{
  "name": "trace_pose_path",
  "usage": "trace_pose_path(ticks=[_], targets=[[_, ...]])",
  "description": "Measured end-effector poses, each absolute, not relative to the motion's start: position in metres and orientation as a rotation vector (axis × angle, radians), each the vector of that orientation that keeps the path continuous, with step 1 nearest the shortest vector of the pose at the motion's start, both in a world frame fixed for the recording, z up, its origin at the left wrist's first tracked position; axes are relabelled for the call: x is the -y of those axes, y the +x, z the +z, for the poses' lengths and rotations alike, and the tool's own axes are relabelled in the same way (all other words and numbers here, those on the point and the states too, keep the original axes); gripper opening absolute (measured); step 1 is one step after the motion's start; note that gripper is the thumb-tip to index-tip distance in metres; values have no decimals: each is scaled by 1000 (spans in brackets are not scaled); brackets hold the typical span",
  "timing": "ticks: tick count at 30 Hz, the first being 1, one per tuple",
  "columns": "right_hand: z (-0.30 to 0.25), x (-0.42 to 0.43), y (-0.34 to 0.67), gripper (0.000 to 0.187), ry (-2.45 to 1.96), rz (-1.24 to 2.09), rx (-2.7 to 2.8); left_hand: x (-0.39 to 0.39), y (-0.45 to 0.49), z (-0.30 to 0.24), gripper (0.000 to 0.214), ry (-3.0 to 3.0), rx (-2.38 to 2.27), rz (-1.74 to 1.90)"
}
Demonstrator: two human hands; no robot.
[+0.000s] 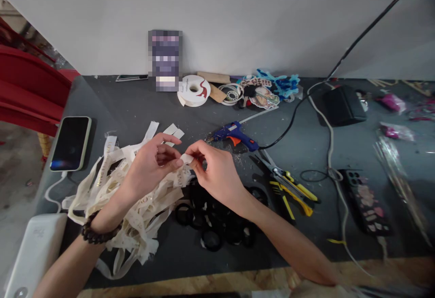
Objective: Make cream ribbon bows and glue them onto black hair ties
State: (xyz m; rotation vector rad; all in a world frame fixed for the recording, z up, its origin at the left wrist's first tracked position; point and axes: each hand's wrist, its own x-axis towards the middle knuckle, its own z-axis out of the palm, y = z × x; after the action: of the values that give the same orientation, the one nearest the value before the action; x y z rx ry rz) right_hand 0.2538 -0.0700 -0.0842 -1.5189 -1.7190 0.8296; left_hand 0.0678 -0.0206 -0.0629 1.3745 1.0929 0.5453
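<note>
A short end of white ribbon [186, 158] is pinched between the fingertips of my two hands. My left hand [149, 164], with a dark beaded bracelet at the wrist, grips it from the left with thumb and fingers. From the other side, my right hand [219, 171] holds the same piece, its fingers curled. Below and left of my hands lies a tangled heap of cream ribbon strips [136, 216] with printed lettering. Several black hair ties [211, 240], some with white bits on them, are piled under my right forearm. Beyond my hands rests a blue hot glue gun [234, 134].
Yellow-handled scissors [292, 189] lie to the right. A ribbon spool [194, 90] and a pixelated screen [165, 60] stand by the wall. Left are a phone [70, 144] and a white power bank [37, 248]. Cables [330, 139], a black box [345, 105] and a patterned phone [367, 203] occupy the right.
</note>
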Motion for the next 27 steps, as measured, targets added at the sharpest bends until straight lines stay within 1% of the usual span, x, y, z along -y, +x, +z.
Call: trace_pose_path(ticks=[2,4,6,8,12,20,24,27], targets=[[-85,71,253,8,-1524,870,1687,21,68,-63,36,1404,-1127,564],[-83,71,254,11,-1502,879,1688,21,70,-63,35,1479,-1137,574],[-81,72,254,14,-1481,856,1727,22,71,-62,35,1549,-1134,583],[-79,72,255,13,-1485,832,1764,23,71,-61,35,1575,-1124,578],[-79,72,255,7,-1496,829,1744,22,69,-59,38,1505,-1098,551],[-85,72,252,10,-1575,772,1786,20,66,-59,44,1415,-1105,485],[-86,72,251,12,-1545,716,1757,21,66,-52,42,1408,-1089,475],[-86,71,249,13,-1495,746,1704,21,65,-50,38,1414,-1054,467]])
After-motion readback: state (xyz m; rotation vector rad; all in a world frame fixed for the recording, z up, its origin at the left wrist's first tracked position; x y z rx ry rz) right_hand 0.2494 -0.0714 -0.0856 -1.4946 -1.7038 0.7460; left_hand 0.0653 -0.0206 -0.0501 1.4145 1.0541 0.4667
